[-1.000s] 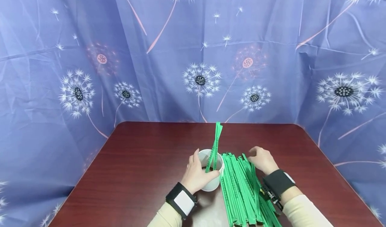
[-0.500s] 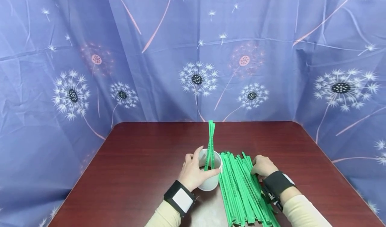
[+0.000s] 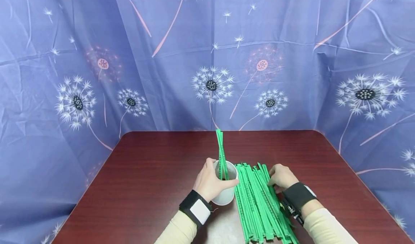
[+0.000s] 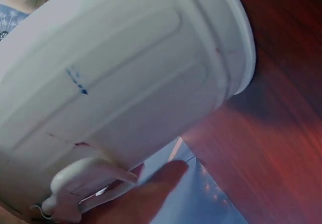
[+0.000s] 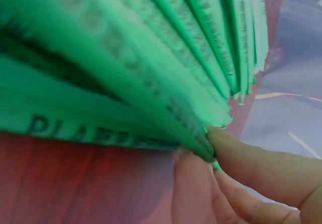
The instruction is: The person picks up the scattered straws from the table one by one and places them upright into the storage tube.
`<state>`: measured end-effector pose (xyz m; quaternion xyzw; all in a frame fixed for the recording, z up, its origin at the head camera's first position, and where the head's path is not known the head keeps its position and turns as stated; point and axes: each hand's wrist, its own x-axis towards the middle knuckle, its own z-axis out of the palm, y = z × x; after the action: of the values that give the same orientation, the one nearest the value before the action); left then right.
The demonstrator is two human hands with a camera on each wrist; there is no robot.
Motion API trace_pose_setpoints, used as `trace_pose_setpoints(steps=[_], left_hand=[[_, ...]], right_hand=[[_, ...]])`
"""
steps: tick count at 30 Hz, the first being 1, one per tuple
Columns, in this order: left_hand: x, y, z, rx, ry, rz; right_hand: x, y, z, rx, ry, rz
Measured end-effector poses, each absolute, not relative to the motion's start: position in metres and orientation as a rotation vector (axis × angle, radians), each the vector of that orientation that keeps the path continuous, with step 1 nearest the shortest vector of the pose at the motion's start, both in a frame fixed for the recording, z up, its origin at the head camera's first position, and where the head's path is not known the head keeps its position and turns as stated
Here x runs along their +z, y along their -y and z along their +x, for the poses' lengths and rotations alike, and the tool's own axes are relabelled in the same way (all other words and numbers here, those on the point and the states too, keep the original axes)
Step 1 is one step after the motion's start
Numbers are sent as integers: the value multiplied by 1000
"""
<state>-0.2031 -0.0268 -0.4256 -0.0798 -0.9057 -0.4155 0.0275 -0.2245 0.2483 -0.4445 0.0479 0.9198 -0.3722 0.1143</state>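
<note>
My left hand (image 3: 210, 181) grips a white plastic cup (image 3: 225, 196), thumb across the near side and fingers round the left. The left wrist view shows ribbed walls on the cup (image 4: 126, 63) and a small looped handle (image 4: 88, 181). Crossed green wrapped straws (image 3: 220, 146) stand in it, leaning against its far left rim. Just right of the cup lies a pile of green wrapped straws (image 3: 256, 204), printed with dark letters. At the pile's right edge my right hand (image 3: 282, 176) pinches the end of a straw (image 5: 166, 108) between thumb and fingers.
The pile partly covers a pale sheet (image 3: 223, 229) at the front of the dark red wooden table (image 3: 155, 172). A blue curtain (image 3: 175, 74) with dandelion prints hangs behind and at both sides.
The straws in the cup have tipped left. My right hand has come down onto the pile's right edge. My left hand keeps its grip, its fingers now closer round the cup.
</note>
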Motion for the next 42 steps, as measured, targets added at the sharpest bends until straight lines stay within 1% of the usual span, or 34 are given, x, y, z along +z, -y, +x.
trace_pose_setpoints(steps=[3, 7, 12, 16, 21, 24, 26, 30, 34, 42], left_hand=[[-424, 26, -205, -1262, 2811, -258], [-422, 25, -207, -1173, 2839, -280], [-424, 20, -208, -1095, 2854, -259], [-429, 16, -207, -1100, 2846, -229], [-432, 12, -206, -1111, 2837, -187], [-430, 11, -206, -1102, 2833, -172], [-429, 12, -207, -1093, 2834, -166], [-430, 11, -207, -1080, 2833, -163], [-430, 10, -208, -1059, 2830, -154], [-432, 9, -207, -1022, 2834, -127]], right_hand=[[-436, -246, -226, -1141, -2715, 138], [-414, -239, -229, -1239, -2744, 106], [-382, -229, -232, -1509, -2796, 78], [-361, -215, -230, -1938, -2768, 64], [-344, -193, -228, -2617, -2490, 65], [-339, -184, -230, -2890, -2339, -14], [-338, -179, -230, -2977, -2267, -73], [-340, -176, -231, -2962, -2181, -100], [-350, -176, -235, -2759, -2280, -42], [-381, -170, -242, -2354, -2481, 5]])
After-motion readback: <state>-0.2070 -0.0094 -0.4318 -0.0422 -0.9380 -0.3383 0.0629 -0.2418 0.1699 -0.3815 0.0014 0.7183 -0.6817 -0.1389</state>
